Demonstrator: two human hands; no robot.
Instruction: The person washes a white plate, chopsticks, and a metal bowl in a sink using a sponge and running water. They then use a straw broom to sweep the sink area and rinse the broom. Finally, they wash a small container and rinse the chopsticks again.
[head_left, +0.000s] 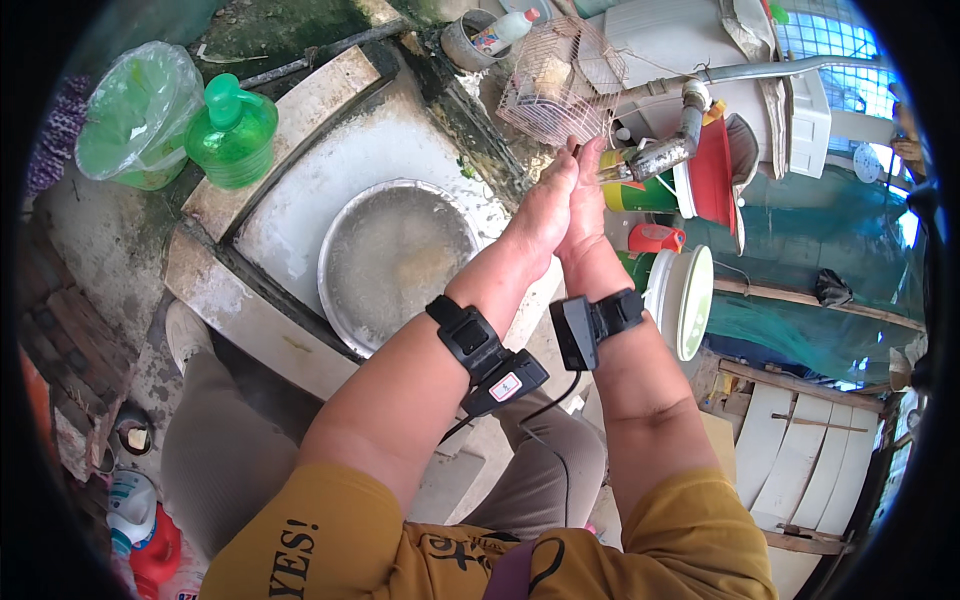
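Note:
My left hand (550, 199) and my right hand (586, 199) are pressed together, palm to palm, just beside the metal water pipe (664, 159) and its spout. Nothing can be made out between the palms; their inner faces are hidden. Below and to the left of them, a round metal basin (326, 274) with cloudy water stands in a shallow white-lined sink (292, 202). A pale yellowish patch shows in the basin's water. Both wrists carry black straps with small boxes and cables. A green pump bottle (231, 142) sits on the sink's ledge at the upper left.
A green bin (161, 176) with a clear plastic liner stands left of the sink. A rusty wire cage (559, 79), a metal can (457, 45) and a white squeeze bottle (510, 31) lie beyond it. Plastic buckets (701, 300) stand at right. Detergent bottles (133, 502) are at lower left.

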